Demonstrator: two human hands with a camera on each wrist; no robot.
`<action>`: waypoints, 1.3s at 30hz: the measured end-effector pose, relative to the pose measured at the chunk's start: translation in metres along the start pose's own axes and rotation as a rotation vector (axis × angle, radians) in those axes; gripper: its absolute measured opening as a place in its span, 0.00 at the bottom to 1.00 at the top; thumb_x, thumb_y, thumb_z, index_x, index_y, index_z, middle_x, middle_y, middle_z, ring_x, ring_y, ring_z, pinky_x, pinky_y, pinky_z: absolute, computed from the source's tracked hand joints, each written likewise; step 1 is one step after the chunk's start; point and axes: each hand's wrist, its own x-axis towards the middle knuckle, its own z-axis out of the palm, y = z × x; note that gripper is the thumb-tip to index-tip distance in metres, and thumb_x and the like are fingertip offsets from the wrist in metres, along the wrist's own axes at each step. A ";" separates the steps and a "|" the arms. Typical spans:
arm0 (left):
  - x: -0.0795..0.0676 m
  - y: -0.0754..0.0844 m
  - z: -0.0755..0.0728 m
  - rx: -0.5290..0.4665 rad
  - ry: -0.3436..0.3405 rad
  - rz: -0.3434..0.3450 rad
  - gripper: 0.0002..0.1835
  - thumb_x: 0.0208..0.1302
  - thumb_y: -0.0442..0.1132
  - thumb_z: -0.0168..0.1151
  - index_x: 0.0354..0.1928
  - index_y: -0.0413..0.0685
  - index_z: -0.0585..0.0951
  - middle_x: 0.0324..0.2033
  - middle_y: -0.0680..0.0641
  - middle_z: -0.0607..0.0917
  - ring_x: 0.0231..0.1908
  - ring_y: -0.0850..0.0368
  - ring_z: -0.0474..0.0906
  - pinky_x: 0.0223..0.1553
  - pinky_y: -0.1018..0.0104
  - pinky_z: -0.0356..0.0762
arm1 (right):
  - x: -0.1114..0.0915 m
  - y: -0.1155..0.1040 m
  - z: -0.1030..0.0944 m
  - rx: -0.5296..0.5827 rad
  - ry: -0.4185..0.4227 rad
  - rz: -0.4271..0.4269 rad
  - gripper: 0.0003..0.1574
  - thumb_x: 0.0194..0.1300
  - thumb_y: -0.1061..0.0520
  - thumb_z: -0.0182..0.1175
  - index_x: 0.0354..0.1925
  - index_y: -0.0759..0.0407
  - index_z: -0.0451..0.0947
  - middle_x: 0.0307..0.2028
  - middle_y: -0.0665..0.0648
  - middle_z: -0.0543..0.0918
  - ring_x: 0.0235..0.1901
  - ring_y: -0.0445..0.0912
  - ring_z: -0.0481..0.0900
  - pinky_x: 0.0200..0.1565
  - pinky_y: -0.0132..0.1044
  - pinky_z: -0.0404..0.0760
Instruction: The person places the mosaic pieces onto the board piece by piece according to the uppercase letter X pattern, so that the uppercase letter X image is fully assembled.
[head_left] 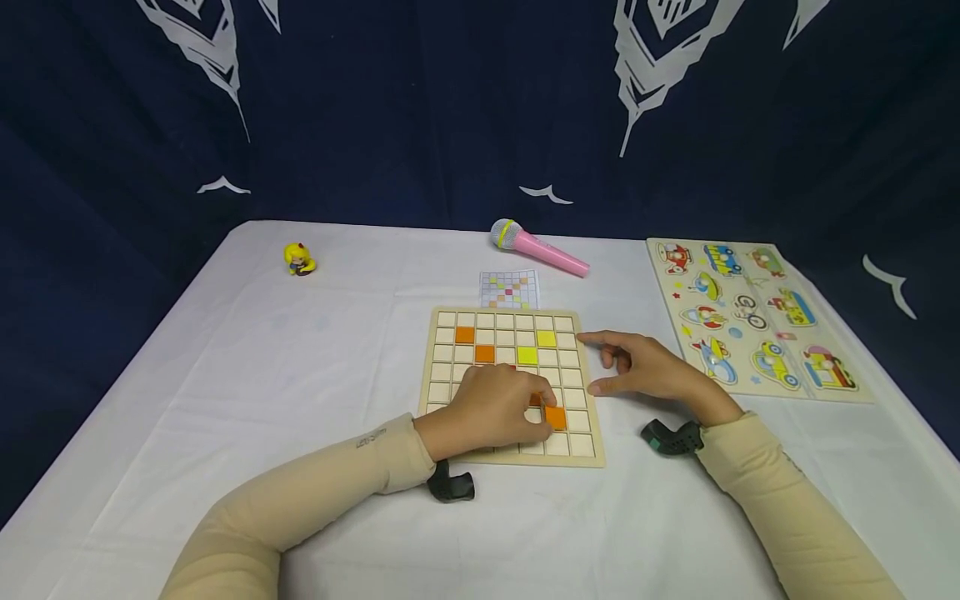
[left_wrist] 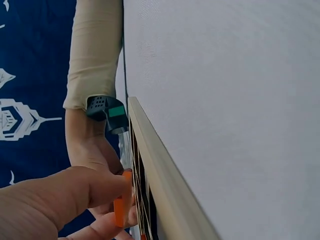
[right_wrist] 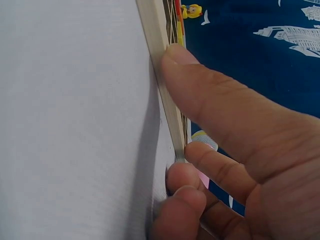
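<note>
A wooden grid board lies flat on the table. My left hand reaches over its lower half, pinching an orange square tile between thumb and fingertips; the left wrist view shows this tile on edge, close to the board's face. At the board's right side, my right hand touches the rim with thumb and forefinger, its other fingers bent. Set in the grid are two orange tiles and two yellow tiles. My left hand partly hides a red tile and another orange one.
A small colored-grid card lies behind the board. Beyond it is a pink toy microphone. A vehicle picture puzzle lies at the right, and a yellow-haired figurine stands at the far left. Both wrists wear dark camera mounts.
</note>
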 end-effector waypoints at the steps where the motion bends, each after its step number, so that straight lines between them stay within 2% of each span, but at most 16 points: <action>1: 0.001 0.000 0.000 0.007 -0.008 -0.008 0.13 0.61 0.51 0.74 0.48 0.65 0.92 0.29 0.66 0.86 0.33 0.64 0.76 0.38 0.55 0.74 | 0.000 0.000 0.000 0.001 0.000 0.000 0.46 0.61 0.60 0.81 0.72 0.71 0.74 0.38 0.55 0.74 0.29 0.43 0.67 0.32 0.34 0.67; 4: 0.002 0.001 0.001 0.021 -0.021 -0.021 0.12 0.62 0.51 0.74 0.47 0.66 0.92 0.30 0.66 0.85 0.33 0.63 0.75 0.41 0.54 0.75 | 0.000 0.000 0.001 0.004 0.001 0.000 0.46 0.61 0.60 0.81 0.72 0.71 0.73 0.38 0.55 0.74 0.29 0.43 0.67 0.32 0.34 0.67; 9: 0.003 0.002 0.002 0.027 -0.034 -0.030 0.12 0.62 0.52 0.75 0.48 0.66 0.92 0.32 0.66 0.86 0.34 0.62 0.76 0.39 0.56 0.74 | 0.000 0.000 0.000 0.005 0.004 0.002 0.46 0.61 0.60 0.81 0.72 0.71 0.73 0.38 0.55 0.74 0.29 0.43 0.67 0.32 0.34 0.67; 16: 0.005 0.002 0.003 0.010 -0.065 -0.060 0.13 0.63 0.53 0.76 0.48 0.66 0.91 0.30 0.65 0.84 0.36 0.61 0.76 0.41 0.55 0.74 | -0.001 0.001 -0.001 0.008 0.005 -0.008 0.46 0.61 0.60 0.81 0.72 0.72 0.73 0.38 0.55 0.74 0.29 0.43 0.67 0.32 0.34 0.68; 21: 0.004 0.002 0.001 -0.009 -0.089 -0.084 0.15 0.63 0.55 0.77 0.51 0.66 0.91 0.36 0.64 0.88 0.38 0.61 0.76 0.44 0.52 0.75 | 0.001 0.001 0.000 0.010 0.001 -0.011 0.45 0.62 0.60 0.80 0.72 0.72 0.74 0.38 0.55 0.74 0.29 0.43 0.67 0.33 0.34 0.68; 25: 0.000 -0.001 -0.004 -0.018 -0.089 -0.082 0.17 0.65 0.55 0.77 0.54 0.64 0.91 0.32 0.60 0.88 0.34 0.62 0.77 0.43 0.51 0.77 | 0.002 0.002 0.001 0.017 -0.005 -0.006 0.45 0.62 0.60 0.80 0.72 0.71 0.73 0.39 0.55 0.74 0.29 0.43 0.67 0.33 0.34 0.67; 27: -0.003 -0.004 -0.007 -0.031 -0.065 -0.077 0.16 0.66 0.54 0.76 0.54 0.64 0.91 0.32 0.61 0.88 0.33 0.63 0.77 0.42 0.51 0.77 | 0.003 0.002 0.002 0.019 -0.008 -0.003 0.45 0.62 0.60 0.80 0.72 0.71 0.73 0.39 0.55 0.74 0.29 0.43 0.67 0.33 0.34 0.67; 29: -0.007 -0.008 -0.011 -0.052 -0.026 -0.073 0.13 0.67 0.52 0.75 0.51 0.63 0.91 0.27 0.60 0.87 0.30 0.63 0.77 0.39 0.52 0.76 | 0.004 0.002 0.002 0.019 -0.009 -0.001 0.45 0.62 0.60 0.80 0.72 0.72 0.73 0.39 0.55 0.74 0.29 0.43 0.67 0.33 0.34 0.67; 32: -0.015 -0.016 -0.018 -0.092 0.078 -0.082 0.09 0.68 0.49 0.74 0.48 0.63 0.92 0.23 0.61 0.84 0.29 0.63 0.76 0.35 0.54 0.73 | 0.004 0.004 0.003 0.017 -0.008 -0.005 0.46 0.62 0.60 0.80 0.72 0.72 0.73 0.39 0.55 0.74 0.29 0.43 0.67 0.33 0.34 0.67; 33: -0.018 -0.019 -0.021 -0.101 0.113 -0.091 0.09 0.67 0.49 0.74 0.47 0.62 0.92 0.19 0.61 0.80 0.27 0.62 0.75 0.32 0.55 0.72 | 0.003 0.005 0.003 0.018 -0.007 -0.006 0.46 0.62 0.60 0.80 0.72 0.72 0.73 0.39 0.55 0.74 0.29 0.43 0.67 0.33 0.34 0.67; 36: -0.027 -0.031 -0.030 -0.135 0.224 -0.141 0.09 0.67 0.48 0.74 0.47 0.61 0.92 0.16 0.60 0.71 0.24 0.61 0.70 0.27 0.59 0.66 | 0.001 0.007 0.005 0.023 -0.006 -0.007 0.45 0.62 0.60 0.80 0.72 0.73 0.73 0.39 0.55 0.74 0.30 0.43 0.67 0.33 0.34 0.67; 39: -0.037 -0.048 -0.041 -0.163 0.313 -0.223 0.11 0.67 0.47 0.74 0.49 0.59 0.92 0.19 0.58 0.69 0.21 0.59 0.66 0.25 0.61 0.61 | -0.003 0.008 0.007 0.027 -0.002 -0.011 0.43 0.64 0.60 0.78 0.71 0.73 0.73 0.39 0.55 0.74 0.30 0.42 0.67 0.33 0.34 0.67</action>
